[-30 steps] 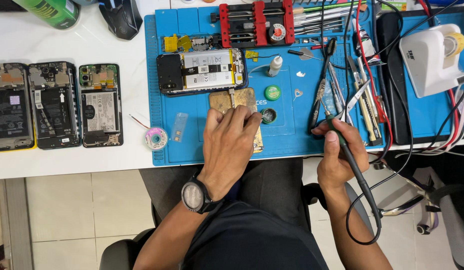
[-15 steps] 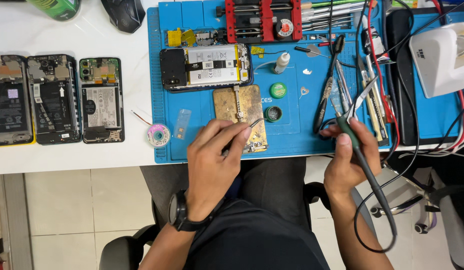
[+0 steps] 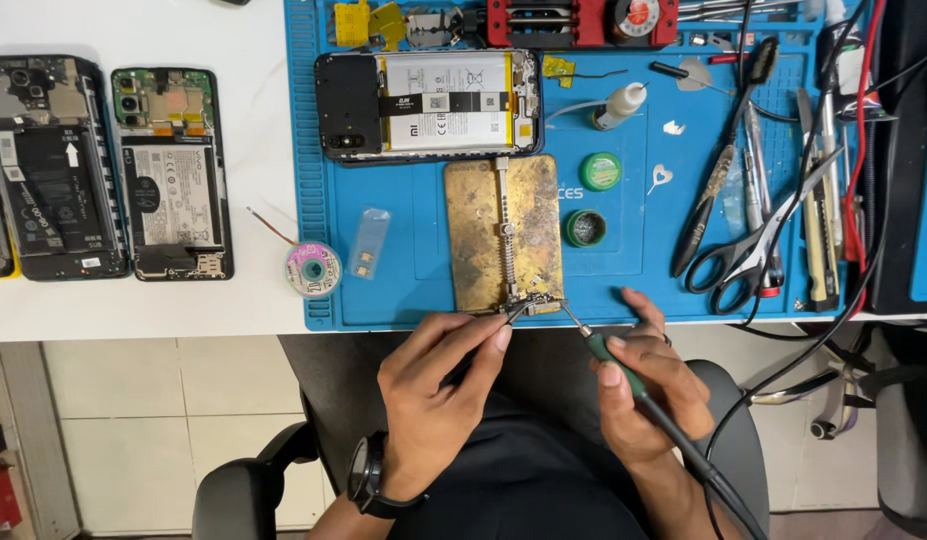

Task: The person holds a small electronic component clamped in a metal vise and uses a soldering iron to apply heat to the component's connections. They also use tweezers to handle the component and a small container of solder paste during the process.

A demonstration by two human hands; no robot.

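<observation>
At the near edge of the blue mat (image 3: 423, 290), the left hand (image 3: 438, 385) pinches tweezers (image 3: 518, 310) to steady a small part (image 3: 536, 300) clamped at the bottom of the brass holder (image 3: 478, 235). The right hand (image 3: 648, 385) grips a soldering iron (image 3: 608, 355) like a pen, tip at that part. Beyond lie an opened phone (image 3: 428, 100), scissors (image 3: 738, 255) and more phones (image 3: 168, 170) within reach.

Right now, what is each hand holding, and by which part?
The right hand grips a soldering iron by its green handle, tip at the clamp plate. The left hand pinches tweezers near their rear end.
</observation>
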